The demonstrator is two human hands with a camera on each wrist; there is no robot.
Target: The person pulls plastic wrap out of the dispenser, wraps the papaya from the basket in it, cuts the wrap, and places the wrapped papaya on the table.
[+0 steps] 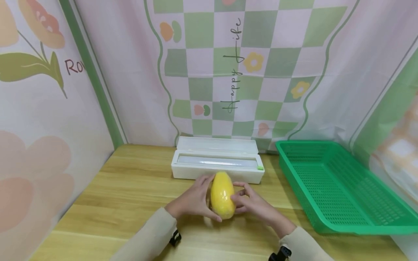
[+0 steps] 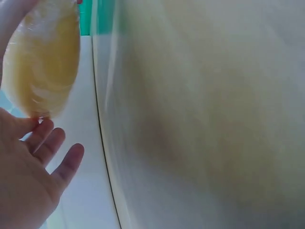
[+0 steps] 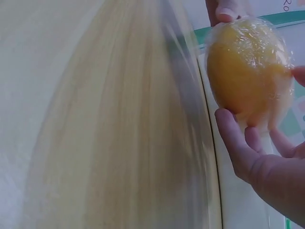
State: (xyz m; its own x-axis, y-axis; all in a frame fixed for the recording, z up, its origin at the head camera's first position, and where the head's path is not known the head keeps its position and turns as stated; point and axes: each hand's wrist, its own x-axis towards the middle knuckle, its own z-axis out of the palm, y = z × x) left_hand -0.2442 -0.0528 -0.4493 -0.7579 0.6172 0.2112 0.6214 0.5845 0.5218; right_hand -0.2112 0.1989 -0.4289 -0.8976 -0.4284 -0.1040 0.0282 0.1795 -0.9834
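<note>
A yellow, oblong fruit (image 1: 222, 195) wrapped in clear cling film is held between both hands, in front of a white cling film box. My left hand (image 1: 196, 198) grips its left side, thumb at the near end and fingers toward the far end. From the right, my right hand (image 1: 251, 203) holds it with curled fingertips and thumb. Shiny, wrinkled film shows on the fruit (image 3: 250, 71) in the right wrist view. The left wrist view cuts off the top of the fruit (image 2: 45, 57); the left hand's fingers (image 2: 50, 145) are near its lower end.
Behind the hands stands the white cling film box (image 1: 217, 173), its lid (image 1: 217, 145) raised and a green slider at its right end. A green plastic basket (image 1: 326, 229) sits at the right on the wooden table (image 1: 130, 195). Patterned cloth (image 1: 225, 65) hangs behind.
</note>
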